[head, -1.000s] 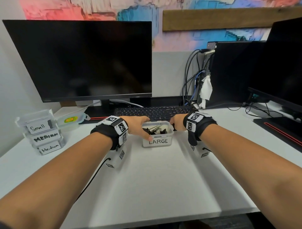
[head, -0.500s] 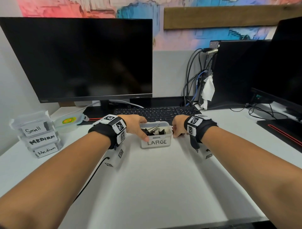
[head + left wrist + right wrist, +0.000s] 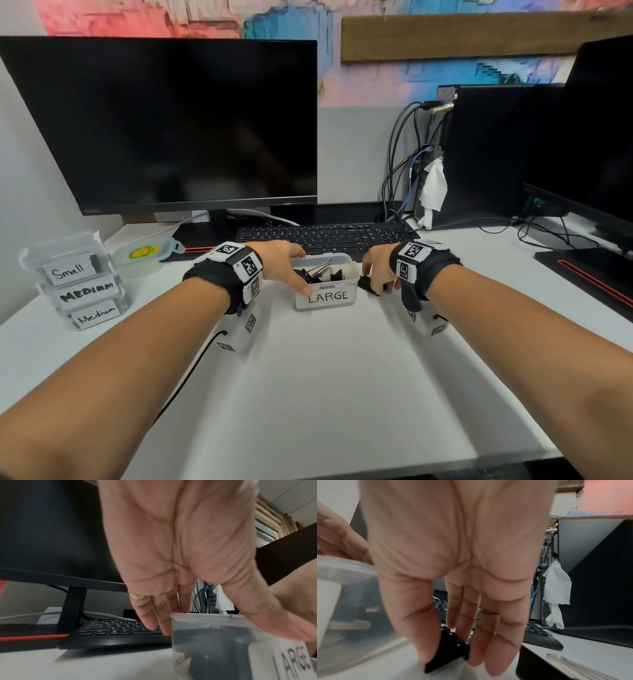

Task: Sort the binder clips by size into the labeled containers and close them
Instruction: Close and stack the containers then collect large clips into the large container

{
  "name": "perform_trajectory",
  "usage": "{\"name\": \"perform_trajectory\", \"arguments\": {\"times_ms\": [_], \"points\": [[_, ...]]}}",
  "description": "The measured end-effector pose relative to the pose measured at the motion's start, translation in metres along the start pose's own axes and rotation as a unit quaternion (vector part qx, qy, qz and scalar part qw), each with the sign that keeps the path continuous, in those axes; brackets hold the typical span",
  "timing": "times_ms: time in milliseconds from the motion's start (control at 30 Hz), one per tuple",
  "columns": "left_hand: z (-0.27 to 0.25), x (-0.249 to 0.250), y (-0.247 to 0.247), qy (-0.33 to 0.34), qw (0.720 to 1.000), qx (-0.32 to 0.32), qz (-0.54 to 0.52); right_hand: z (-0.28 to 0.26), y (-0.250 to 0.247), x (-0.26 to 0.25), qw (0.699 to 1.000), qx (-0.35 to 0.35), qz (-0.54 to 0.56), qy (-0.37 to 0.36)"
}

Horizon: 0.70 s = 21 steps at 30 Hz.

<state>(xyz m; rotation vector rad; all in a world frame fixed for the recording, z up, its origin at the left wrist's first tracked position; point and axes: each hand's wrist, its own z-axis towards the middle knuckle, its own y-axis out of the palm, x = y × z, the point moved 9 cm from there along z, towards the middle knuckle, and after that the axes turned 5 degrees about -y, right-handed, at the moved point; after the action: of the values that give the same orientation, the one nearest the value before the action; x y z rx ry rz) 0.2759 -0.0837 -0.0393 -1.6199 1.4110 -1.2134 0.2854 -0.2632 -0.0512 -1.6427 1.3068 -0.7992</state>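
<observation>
An open clear container labeled LARGE (image 3: 325, 297) stands in front of the keyboard with several black binder clips (image 3: 320, 271) inside. My left hand (image 3: 298, 271) grips its left end, thumb on the front wall and fingers behind the back corner. In the left wrist view the container (image 3: 223, 639) sits under that thumb. Just right of the container, my right hand (image 3: 376, 285) pinches a black binder clip (image 3: 367, 286) low over the table. The right wrist view shows the clip (image 3: 448, 649) between thumb and fingers.
Three closed containers labeled Small, MEDIUM and Medium (image 3: 80, 286) are stacked at the far left. A clear tub with a yellow-green sticker (image 3: 144, 255) lies behind them. A keyboard (image 3: 325, 234), monitor (image 3: 171, 123) and PC tower (image 3: 486, 154) line the back. The near table (image 3: 325, 394) is bare.
My right hand has shifted from the container's right rim a little outward and down, and a black clip now shows in its fingers. My left hand keeps its hold.
</observation>
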Motion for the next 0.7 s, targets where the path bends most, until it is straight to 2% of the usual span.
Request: {"name": "perform_trajectory", "arguments": {"times_ms": [133, 267, 433, 600, 700], "points": [[-0.002, -0.001, 0.001, -0.003, 1.000, 0.001, -0.003, -0.011, -0.016, 0.002, 0.999, 0.044, -0.031, 0.002], [-0.005, 0.000, 0.001, 0.001, 1.000, 0.005, -0.009, -0.022, -0.046, 0.005, 0.986, 0.161, 0.020, -0.031], [-0.013, 0.005, 0.001, 0.015, 1.000, 0.017, 0.010, -0.031, -0.056, 0.004, 0.978, 0.185, 0.091, -0.039], [-0.019, 0.010, 0.004, 0.041, 0.999, 0.013, 0.022, -0.049, -0.083, -0.008, 0.969, 0.237, 0.064, -0.023], [-0.023, 0.009, 0.003, 0.035, 0.999, 0.028, 0.019, -0.053, -0.089, -0.017, 0.957, 0.249, 0.135, -0.058]]}}
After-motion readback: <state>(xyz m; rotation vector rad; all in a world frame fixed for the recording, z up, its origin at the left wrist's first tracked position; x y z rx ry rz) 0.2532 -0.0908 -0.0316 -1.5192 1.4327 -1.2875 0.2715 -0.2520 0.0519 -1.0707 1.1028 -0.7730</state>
